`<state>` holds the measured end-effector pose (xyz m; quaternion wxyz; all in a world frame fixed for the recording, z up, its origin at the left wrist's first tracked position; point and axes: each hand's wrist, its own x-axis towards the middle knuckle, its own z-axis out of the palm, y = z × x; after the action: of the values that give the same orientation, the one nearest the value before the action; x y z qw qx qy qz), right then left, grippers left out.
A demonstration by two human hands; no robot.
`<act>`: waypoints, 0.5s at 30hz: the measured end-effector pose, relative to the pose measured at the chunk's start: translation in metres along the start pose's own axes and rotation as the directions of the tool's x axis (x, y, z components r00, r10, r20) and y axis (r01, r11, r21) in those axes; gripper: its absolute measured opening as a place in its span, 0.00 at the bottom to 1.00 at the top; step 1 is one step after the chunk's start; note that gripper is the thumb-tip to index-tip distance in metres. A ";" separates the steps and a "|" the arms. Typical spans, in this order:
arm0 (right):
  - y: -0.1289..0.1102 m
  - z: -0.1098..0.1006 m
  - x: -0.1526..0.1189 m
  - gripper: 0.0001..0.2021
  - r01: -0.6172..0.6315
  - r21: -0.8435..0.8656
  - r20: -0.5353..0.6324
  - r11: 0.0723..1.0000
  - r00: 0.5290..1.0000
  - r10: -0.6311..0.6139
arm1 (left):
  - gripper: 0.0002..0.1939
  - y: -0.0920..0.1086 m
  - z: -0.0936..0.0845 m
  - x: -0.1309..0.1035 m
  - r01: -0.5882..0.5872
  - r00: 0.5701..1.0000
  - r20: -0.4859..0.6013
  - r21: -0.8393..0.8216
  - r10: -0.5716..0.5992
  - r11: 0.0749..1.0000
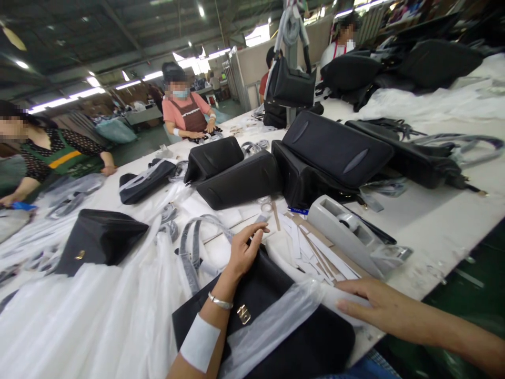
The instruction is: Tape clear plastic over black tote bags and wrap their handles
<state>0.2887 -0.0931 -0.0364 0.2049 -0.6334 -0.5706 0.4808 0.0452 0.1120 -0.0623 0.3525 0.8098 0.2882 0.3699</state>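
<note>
A black handbag (272, 350) with a gold clasp (243, 314) lies right in front of me. Clear plastic film (276, 326) crosses its front. My left hand (246, 247) reaches over the bag to its far edge, fingers loosely bent and apart, with no held thing visible. A bracelet and a white patch are on that arm. At the bag's right side, my right hand (366, 302) has thumb and forefinger around white foam wrapping (329, 296); its other fingers are hidden. Paper strips (311, 252) and a grey tape dispenser (347, 231) lie just beyond.
Several black bags (240, 179) are piled across the white table (442, 221). White foam sheets (102, 321) spread at left beside another black bag (102, 239). One bag (290, 84) hangs from a post. Co-workers (187, 110) stand at the table's far and left sides.
</note>
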 end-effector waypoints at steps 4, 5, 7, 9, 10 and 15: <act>0.005 0.009 0.001 0.22 -0.020 0.034 0.054 0.999 0.998 0.018 | 0.18 -0.005 -0.003 0.000 -0.018 0.987 0.157 -0.024 0.022 1.000; 0.007 0.008 0.001 0.22 -0.022 0.041 0.058 0.999 0.998 0.020 | 0.18 -0.005 -0.004 0.000 -0.029 0.983 0.181 -0.008 0.030 1.000; 0.010 0.004 -0.001 0.21 -0.023 0.037 0.068 0.999 0.997 0.020 | 0.19 -0.006 -0.005 0.000 -0.055 0.972 0.229 0.007 0.052 0.998; 0.008 -0.004 -0.001 0.19 0.004 0.021 0.141 1.000 0.990 -0.007 | 0.19 -0.006 -0.003 0.001 -0.070 0.954 0.292 -0.002 0.067 0.998; 0.006 -0.008 0.000 0.16 0.039 0.013 0.195 0.999 0.980 -0.041 | 0.19 -0.006 -0.002 0.002 -0.071 0.947 0.312 -0.005 0.069 0.997; -0.011 -0.008 0.012 0.08 0.377 -0.190 0.184 0.906 0.921 -0.344 | 0.21 -0.002 0.006 0.002 -0.081 0.969 0.233 -0.012 0.082 0.997</act>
<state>0.2884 -0.0764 -0.0284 0.1759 -0.4985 -0.7417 0.4129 0.0511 0.1126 -0.0660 0.3694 0.8584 0.2108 0.2867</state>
